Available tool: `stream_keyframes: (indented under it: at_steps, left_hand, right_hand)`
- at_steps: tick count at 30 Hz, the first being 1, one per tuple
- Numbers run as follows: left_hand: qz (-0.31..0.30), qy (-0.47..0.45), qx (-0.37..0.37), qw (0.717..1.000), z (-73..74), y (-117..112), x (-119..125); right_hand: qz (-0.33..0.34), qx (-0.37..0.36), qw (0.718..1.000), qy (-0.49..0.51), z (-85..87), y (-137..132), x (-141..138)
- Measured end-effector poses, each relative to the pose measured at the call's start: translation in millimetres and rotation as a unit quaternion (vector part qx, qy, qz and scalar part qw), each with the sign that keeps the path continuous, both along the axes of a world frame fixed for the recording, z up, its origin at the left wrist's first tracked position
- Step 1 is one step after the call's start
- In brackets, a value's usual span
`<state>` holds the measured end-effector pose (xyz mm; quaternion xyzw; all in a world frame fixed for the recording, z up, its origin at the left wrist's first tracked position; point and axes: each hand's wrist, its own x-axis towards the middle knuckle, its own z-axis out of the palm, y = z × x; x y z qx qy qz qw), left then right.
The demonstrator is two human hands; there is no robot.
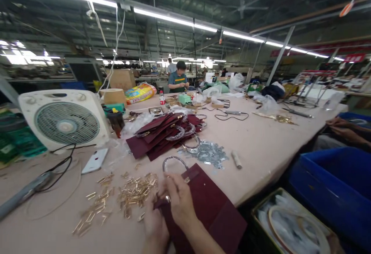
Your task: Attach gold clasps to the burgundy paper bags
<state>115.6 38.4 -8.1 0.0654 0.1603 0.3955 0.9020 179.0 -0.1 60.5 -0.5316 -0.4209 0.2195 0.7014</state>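
A burgundy bag panel with a plastic-wrapped loop handle is in my hands at the table's near edge. My left hand is closed on the panel's left edge. Over the base of the handle, the fingers of my right hand are pinched together; a small shiny metal piece shows beside them, and what they grip is partly hidden. A gold clasp sits on the panel near the right knuckles. Loose gold metal fittings lie just left of my hands.
Stacked burgundy panels lie beyond my hands, beside flat grey metal plates. A fan, white phone and corded tool are left. Blue bin and filled box stand right. A person sits across the table.
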Motion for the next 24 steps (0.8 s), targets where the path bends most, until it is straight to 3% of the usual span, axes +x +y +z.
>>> stream_keyframes:
  at_steps: [4,7,10,12,17,20,24]
  left_hand:
    - [0.061,0.043,0.001,0.997,1.5,-5.6,-2.5]
    - [0.060,0.076,0.000,0.995,6.6,-9.4,0.2]
    - [0.048,0.110,0.000,0.993,10.6,-11.5,2.8]
    - [0.051,0.141,0.009,0.989,11.9,-13.1,4.1]
    - [0.050,0.157,0.039,0.986,13.1,-18.5,5.1]
    - [0.055,0.169,0.048,0.983,14.6,-22.2,4.9]
    - [0.054,0.208,0.067,0.974,15.3,-24.6,0.0]
  right_hand:
    - [-0.045,-0.049,0.997,-0.025,-19.8,-40.1,56.3]
    - [-0.027,-0.125,0.985,-0.118,-38.0,-66.9,83.8]
    - [0.011,-0.158,0.961,-0.228,-54.6,-82.4,94.1]
    - [0.011,-0.162,0.943,-0.290,-64.7,-83.8,93.0]
    - [-0.064,-0.177,0.914,-0.359,-79.1,-66.9,83.4]
    - [-0.116,-0.143,0.925,-0.332,-78.9,-52.5,92.4]
    - [-0.151,-0.131,0.951,-0.237,-79.3,-38.1,128.8]
